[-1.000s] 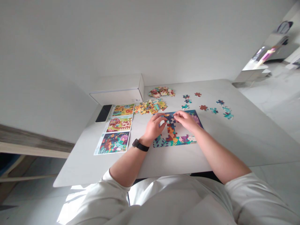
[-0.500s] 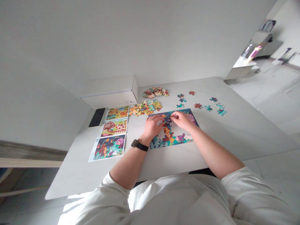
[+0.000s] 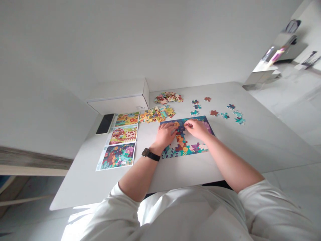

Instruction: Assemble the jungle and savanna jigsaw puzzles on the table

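Room: plain pale wall (image 3: pixel 175 43), lt-grey table (image 3: pixel 75 190) up against it.
Box: white box (image 3: pixel 117 104), back L; small dark print low on its front, too tiny to read.
Sheets: three color picture sheets (image 3: pixel 119 157) in a column; farm, animals, night-forest look. Marks on margins, illegible.
Phone: dark-screened phone (image 3: pixel 105 124), beside top sheet.
Watch: black, L wrist; no brand legible.
Puzzle: part-built jigsaw (image 3: pixel 184 150), front-center of table, under both hands; navy/teal/purple, orange animal mid, white rabbit low R; table shows thru gaps.
L hand: L hand (image 3: pixel 165 134) over puzzle's L side, fingers bent, thumb apart; can't tell if pinching a pc.
R hand: R hand (image 3: pixel 197 130) at upper mid, thumb + index close tog.; grip on a pc can't be told.
Spares: two heaps (image 3: pixel 157 114) behind; loose pcs (image 3: pixel 214 113) back R.
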Demonstrator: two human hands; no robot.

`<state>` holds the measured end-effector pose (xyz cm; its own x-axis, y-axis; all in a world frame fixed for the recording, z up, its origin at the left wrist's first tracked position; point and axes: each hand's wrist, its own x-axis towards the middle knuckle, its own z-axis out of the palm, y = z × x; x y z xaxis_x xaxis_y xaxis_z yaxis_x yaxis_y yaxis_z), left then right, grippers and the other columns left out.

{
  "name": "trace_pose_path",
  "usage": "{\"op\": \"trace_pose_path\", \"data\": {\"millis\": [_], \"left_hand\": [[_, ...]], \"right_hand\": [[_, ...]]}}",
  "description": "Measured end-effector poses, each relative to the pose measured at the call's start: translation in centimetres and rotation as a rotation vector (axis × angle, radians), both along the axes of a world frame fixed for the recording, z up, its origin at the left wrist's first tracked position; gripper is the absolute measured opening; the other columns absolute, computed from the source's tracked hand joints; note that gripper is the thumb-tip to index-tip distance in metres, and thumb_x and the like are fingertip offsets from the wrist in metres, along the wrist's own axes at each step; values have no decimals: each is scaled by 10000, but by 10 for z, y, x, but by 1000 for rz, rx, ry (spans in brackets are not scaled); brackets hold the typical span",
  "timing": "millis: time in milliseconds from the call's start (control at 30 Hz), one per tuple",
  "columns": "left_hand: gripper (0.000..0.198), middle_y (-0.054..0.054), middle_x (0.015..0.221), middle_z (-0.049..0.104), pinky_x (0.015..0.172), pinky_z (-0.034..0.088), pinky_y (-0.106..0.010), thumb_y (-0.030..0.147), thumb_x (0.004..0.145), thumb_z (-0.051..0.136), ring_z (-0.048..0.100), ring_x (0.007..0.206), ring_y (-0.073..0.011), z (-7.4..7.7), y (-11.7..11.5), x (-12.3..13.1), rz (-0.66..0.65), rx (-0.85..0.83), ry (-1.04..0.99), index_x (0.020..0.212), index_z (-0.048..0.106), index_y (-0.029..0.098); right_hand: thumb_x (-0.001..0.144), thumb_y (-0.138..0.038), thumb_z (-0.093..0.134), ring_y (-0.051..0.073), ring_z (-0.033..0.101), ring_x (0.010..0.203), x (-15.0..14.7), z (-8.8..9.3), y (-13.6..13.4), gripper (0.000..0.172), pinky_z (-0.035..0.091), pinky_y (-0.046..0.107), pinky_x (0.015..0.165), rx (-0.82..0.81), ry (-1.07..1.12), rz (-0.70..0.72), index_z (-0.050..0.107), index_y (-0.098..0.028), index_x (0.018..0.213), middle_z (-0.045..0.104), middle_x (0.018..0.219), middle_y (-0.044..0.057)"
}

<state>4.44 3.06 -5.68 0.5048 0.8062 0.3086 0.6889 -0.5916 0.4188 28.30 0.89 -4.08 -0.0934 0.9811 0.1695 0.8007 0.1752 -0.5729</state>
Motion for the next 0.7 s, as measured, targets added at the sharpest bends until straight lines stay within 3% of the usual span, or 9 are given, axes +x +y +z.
{"op": "trace_pose_path", "data": {"millis": [167,300,700], "left_hand": [[269,-45,1443,756,1170,503,-515,263,1006,676,666,1320,-309,4,-6,-5,-89,4,42,1220,836,293],[293,-43,1422,769,1169,503,-532,254,983,685,668,1300,-317,3,-8,-6,-125,3,55,1232,835,289],[298,-34,1412,776,1181,504,-522,233,984,676,662,1318,-306,3,-8,-6,-124,1,41,1226,837,296]], "right_hand": [[963,-121,677,258,754,1118,2,-6,1,251,565,396,1065,135,-126,171,856,-227,1102,827,1165,96],[952,-107,664,264,739,1160,0,-8,-1,317,545,428,1122,142,-164,280,865,-243,1156,819,1229,88],[977,-150,664,271,718,1186,-2,-10,-2,324,518,431,1154,119,-241,305,855,-247,1220,799,1294,84]]}}
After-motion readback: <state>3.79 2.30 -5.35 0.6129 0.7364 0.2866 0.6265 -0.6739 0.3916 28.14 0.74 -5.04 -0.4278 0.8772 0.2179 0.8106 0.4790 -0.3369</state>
